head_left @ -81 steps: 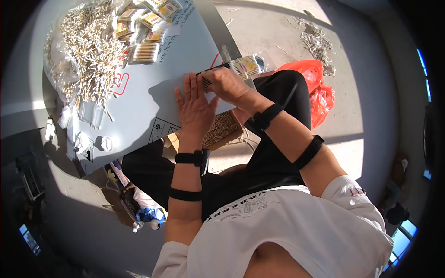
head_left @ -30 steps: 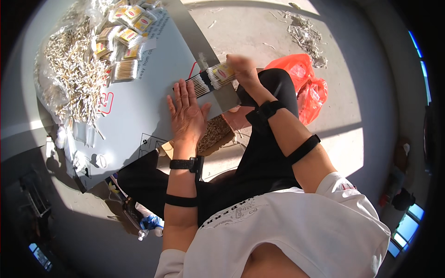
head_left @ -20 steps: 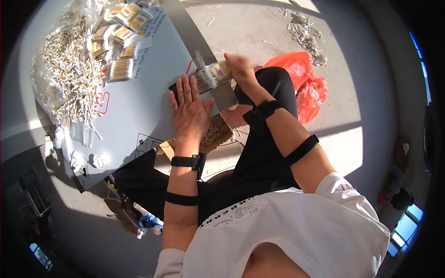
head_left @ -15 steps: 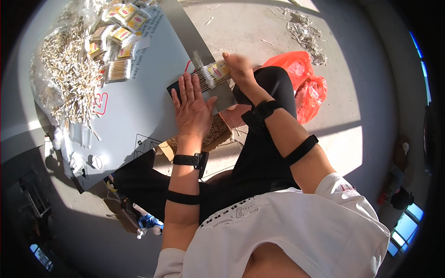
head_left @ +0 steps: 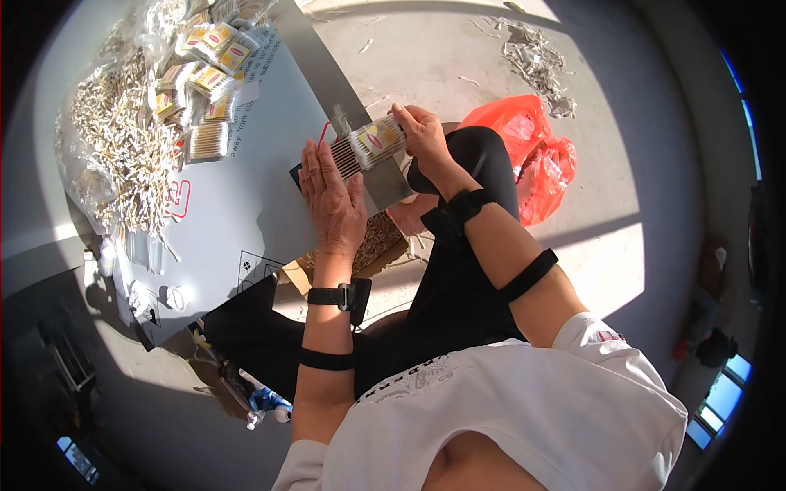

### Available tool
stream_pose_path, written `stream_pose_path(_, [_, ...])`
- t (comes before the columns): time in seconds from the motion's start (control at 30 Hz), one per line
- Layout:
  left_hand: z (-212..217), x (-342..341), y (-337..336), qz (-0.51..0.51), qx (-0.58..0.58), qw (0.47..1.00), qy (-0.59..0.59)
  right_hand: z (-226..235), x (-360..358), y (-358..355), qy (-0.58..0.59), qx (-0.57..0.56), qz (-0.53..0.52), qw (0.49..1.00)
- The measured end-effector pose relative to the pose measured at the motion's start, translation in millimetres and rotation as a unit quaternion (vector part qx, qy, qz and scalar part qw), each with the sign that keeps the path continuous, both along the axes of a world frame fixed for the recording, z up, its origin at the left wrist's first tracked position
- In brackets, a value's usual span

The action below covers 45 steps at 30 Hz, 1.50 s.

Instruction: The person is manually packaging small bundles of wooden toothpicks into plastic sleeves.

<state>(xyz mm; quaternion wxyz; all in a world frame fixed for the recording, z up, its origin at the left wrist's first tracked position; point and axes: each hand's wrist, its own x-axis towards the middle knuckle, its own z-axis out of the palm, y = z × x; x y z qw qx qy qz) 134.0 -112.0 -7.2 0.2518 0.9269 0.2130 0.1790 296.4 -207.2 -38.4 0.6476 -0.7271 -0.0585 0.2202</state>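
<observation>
A row of cotton swabs (head_left: 345,160) lies side by side at the table's right edge, partly inside a clear packet with a yellow and white label (head_left: 379,140). My right hand (head_left: 426,141) is closed on the packet's right end, thumb and fingers pinching the plastic. Beside the swabs' left end, my left hand (head_left: 334,209) is held with its fingers stretched out and its thumb apart, gripping nothing. Its edge is turned toward the swabs; I cannot tell whether it touches them. A dark flat piece shows partly under the swabs.
Loose cotton swabs (head_left: 123,135) lie heaped with clear plastic at the table's left. Filled swab packets (head_left: 211,82) are piled beside them on the grey tabletop (head_left: 237,192). Below the edge sits a cardboard box of swabs (head_left: 381,245). Red plastic bags (head_left: 544,168) rest on the floor.
My left hand has lifted from lying flat across the swabs and turned onto its edge at their left end. The packet, pinched by my right hand, now sits slightly further left and lower.
</observation>
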Motion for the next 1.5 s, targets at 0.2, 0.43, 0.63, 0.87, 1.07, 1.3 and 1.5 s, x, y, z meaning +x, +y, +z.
stream_pose_path(0.2, [-9.2,14.3,1.6,0.105,-0.205,0.950,-0.212,3.1,7.5,-6.8,0.222,0.123,-0.017,0.967])
stream_pose_path(0.43, [-9.8,29.3,-4.5,0.124,-0.387,0.856,-0.321,-2.6,1.1,0.5,0.119,0.085,0.025,0.989])
stream_pose_path(0.63, [-9.8,33.1,-8.5,0.123,-0.396,0.844,-0.340,-1.5,-2.8,1.9,0.098,0.077,0.022,0.992])
stream_pose_path(0.87, [-5.0,44.8,-20.1,0.135,-0.410,0.837,-0.336,6.0,-6.1,3.0,0.097,0.116,-0.003,0.989])
stream_pose_path(1.07, [-5.1,52.6,-25.8,0.131,-0.412,0.826,-0.362,10.2,-9.8,5.7,0.094,0.135,0.000,0.986])
stream_pose_path(1.3, [-1.8,60.1,-31.8,0.131,-0.432,0.810,-0.375,0.4,-5.6,0.5,0.078,0.108,0.018,0.991])
stream_pose_path(1.5, [-1.8,61.1,-32.6,0.145,-0.453,0.790,-0.386,11.6,-10.1,4.2,0.105,0.093,-0.008,0.990])
